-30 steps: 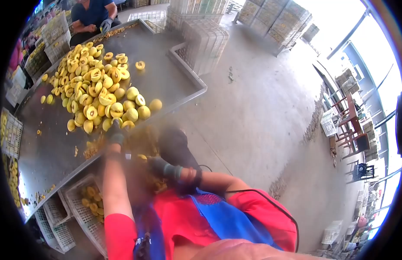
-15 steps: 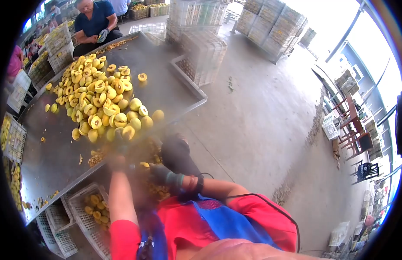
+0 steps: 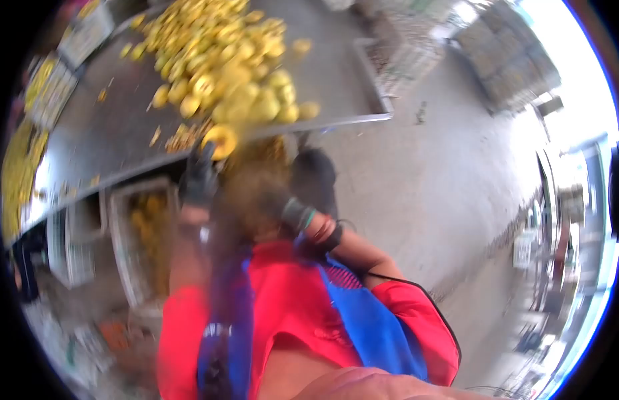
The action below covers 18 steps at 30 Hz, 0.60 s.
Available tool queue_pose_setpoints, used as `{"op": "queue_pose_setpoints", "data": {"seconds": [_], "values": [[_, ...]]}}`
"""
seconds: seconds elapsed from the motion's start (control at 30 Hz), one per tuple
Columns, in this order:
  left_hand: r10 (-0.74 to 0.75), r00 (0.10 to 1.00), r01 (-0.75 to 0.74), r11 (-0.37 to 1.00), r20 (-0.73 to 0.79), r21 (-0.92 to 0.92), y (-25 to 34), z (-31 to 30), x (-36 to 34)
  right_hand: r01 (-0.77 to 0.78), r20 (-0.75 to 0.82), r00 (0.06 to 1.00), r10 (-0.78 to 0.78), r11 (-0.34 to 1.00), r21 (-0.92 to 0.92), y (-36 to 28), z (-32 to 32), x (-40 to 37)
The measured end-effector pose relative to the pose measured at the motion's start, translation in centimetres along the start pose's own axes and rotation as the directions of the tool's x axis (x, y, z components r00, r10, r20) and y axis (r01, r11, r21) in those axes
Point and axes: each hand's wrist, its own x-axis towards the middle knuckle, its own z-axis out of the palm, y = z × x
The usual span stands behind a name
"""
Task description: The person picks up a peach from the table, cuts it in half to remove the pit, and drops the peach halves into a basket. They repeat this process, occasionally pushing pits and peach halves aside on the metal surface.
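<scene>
My left hand (image 3: 200,179), in a dark glove, has its fingers at the side of a yellow peach half (image 3: 220,142) with a dark hollow in its middle, held just off the table's near edge. My right hand (image 3: 280,203), in a grey-green glove, is to the right, close in front of my body. Its fingers are smeared by blur and a brownish haze, so I cannot tell what they hold. Ahead, a large heap of halved yellow peaches (image 3: 216,60) covers part of the metal table (image 3: 123,130). Small brown scraps (image 3: 186,137) lie near the table edge.
Below the table on the left stands a white crate (image 3: 126,267) with peach pieces (image 3: 149,227) in it. More crates (image 3: 86,33) line the far left side. A raised metal rim (image 3: 349,123) borders the table. Stacked crates (image 3: 509,57) stand on the concrete floor (image 3: 449,173).
My view has tilted down and turned, shifting the heap up and right in the picture. My left hand has drawn back from the heap's edge, with a peach half now at its fingers.
</scene>
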Motion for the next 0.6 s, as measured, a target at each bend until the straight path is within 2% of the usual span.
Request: {"op": "queue_pose_setpoints", "data": {"seconds": [0.03, 0.07, 0.1, 0.2, 0.23, 0.33, 0.4, 0.47, 0.5, 0.6], "values": [[-0.074, 0.996, 0.064, 0.985, -0.056, -0.161, 1.1, 0.8, -1.1, 0.032, -0.034, 0.999, -0.033, 0.999, -0.025, -0.7, -0.3, 0.4], [-0.129, 0.985, 0.109, 0.980, -0.113, -0.168, 1.8, 1.2, -1.4, -0.147, -0.012, 0.988, 0.151, 0.974, 0.173, -2.9, -1.6, 1.3], [-0.123, 0.989, 0.118, 0.991, -0.084, -0.066, 2.3, 1.1, -2.0, -0.325, 0.045, 0.943, 0.330, 0.882, 0.342, -4.8, -2.5, 2.2], [-0.048, 0.999, 0.043, 0.976, 0.019, 0.215, 3.5, 1.1, -2.5, -0.321, 0.062, 0.947, 0.314, 0.926, 0.198, -6.1, -3.3, 3.4], [-0.028, 1.000, 0.027, 0.985, 0.001, 0.169, 5.7, 2.3, -3.6, -0.316, 0.062, 0.949, 0.309, 0.930, 0.187, -6.5, -3.5, 3.7], [0.180, 0.980, -0.199, 0.914, 0.084, 0.353, 4.7, 2.0, -3.7, -0.309, 0.039, 0.951, 0.307, 0.942, 0.131, -6.7, -3.7, 4.3], [0.348, 0.930, -0.352, 0.742, 0.122, 0.570, 4.1, 1.8, -3.8, -0.281, 0.020, 0.960, 0.281, 0.952, 0.119, -6.5, -3.5, 4.2], [0.441, 0.882, -0.433, 0.610, 0.169, 0.664, 3.8, 1.9, -4.1, -0.271, 0.008, 0.962, 0.272, 0.955, 0.121, -6.1, -3.1, 4.1], [0.459, 0.870, -0.451, 0.594, 0.180, 0.666, 3.6, 2.1, -4.3, -0.275, 0.007, 0.961, 0.277, 0.953, 0.129, -5.6, -2.8, 3.8], [0.492, 0.856, -0.488, 0.665, 0.159, 0.565, 2.1, 2.9, -4.0, -0.322, 0.001, 0.946, 0.324, 0.939, 0.121, -5.8, -2.8, 3.7]]}}
